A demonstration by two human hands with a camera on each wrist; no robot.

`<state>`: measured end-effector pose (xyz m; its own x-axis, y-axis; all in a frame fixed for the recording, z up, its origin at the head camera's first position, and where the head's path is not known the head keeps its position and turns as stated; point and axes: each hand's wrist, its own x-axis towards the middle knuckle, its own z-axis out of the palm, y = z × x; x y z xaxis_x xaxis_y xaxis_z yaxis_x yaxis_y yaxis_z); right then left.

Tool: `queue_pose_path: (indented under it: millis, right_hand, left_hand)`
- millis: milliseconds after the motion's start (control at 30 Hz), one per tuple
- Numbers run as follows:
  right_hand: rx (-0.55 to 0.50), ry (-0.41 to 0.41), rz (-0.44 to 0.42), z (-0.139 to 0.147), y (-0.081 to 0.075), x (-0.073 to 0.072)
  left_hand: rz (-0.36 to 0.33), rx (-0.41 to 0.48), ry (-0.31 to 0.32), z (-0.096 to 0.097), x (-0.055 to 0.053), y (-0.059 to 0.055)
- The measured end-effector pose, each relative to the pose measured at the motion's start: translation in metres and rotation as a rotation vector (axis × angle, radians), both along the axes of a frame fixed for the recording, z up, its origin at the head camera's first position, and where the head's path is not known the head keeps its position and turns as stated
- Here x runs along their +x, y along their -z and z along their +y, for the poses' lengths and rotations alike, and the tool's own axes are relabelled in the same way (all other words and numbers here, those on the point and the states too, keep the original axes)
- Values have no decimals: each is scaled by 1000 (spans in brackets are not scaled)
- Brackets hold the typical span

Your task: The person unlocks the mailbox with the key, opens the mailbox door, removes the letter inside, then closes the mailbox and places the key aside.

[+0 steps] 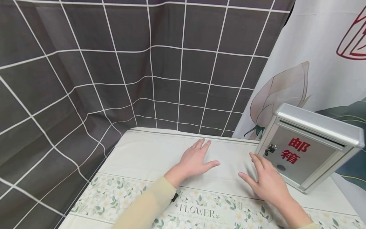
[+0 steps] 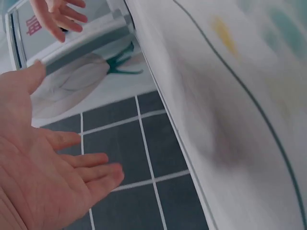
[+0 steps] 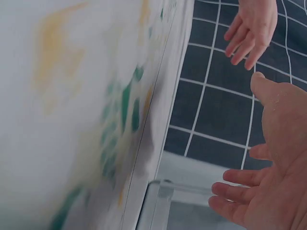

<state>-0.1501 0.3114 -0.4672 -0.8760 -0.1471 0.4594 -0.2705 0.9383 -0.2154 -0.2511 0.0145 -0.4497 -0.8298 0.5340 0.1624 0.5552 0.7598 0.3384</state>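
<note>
My left hand [image 1: 195, 160] is held over the middle of the white tablecloth, fingers extended toward the back edge and thumb spread to the right. In the left wrist view its palm and spread fingers hold nothing. To the right, my right hand [image 1: 267, 181] hovers in front of a silver metal mailbox [image 1: 308, 156], its thumb apart from its fingers and nothing in its grasp. Red characters, a slot and a small lock with a key [image 1: 270, 149] show on the mailbox front. In the right wrist view a corner of the mailbox [image 3: 156, 191] appears beyond the fingers.
The tablecloth [image 1: 148, 149] has a floral band with the word FLOWER along the front. A dark curtain [image 1: 168, 66] with white grid lines hangs behind and to the left. A white curtain [image 1: 317, 41] with a painted flower hangs behind the mailbox.
</note>
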Motion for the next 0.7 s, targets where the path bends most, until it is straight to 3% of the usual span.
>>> queue_pose_path:
  millis: [133, 433, 700]
  right_hand:
    - [-19, 9, 16, 12, 0, 8]
    - [-19, 44, 3, 36, 2, 26]
    - [-2, 105, -23, 54, 3, 40]
  left_hand:
    - [-41, 42, 14, 13, 1, -2]
    - [-55, 109, 77, 40, 0, 2]
    - [-149, 214, 102, 53, -6, 2]
